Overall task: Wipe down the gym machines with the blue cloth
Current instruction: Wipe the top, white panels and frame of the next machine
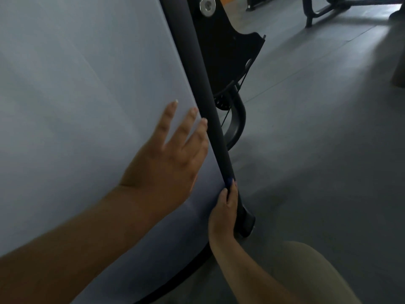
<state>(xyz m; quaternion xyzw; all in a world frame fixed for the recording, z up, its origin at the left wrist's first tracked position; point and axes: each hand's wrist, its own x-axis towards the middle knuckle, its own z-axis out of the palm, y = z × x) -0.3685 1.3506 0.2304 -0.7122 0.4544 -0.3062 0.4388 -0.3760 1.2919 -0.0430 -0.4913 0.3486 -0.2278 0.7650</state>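
At the grey panel (pixel 76 84) edge, left hand (pixel 166 163) lies flat; right hand (pixel 223 213) grips blue cloth (pixel 229 180) round black post (pixel 203 88).

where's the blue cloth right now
Head view, lower centre: only a blue sliver of the cloth shows, pressed against the black post by the right hand, just right of the grey panel.

Black post (pixel 197 73): matt, fine-grained coat. Left of post, grey panel (pixel 87 84): smooth, matt. Right of post, bolt (pixel 207 5): shiny bare metal; black plate (pixel 230 51): matt; floor (pixel 317 150): dull, slightly rough.
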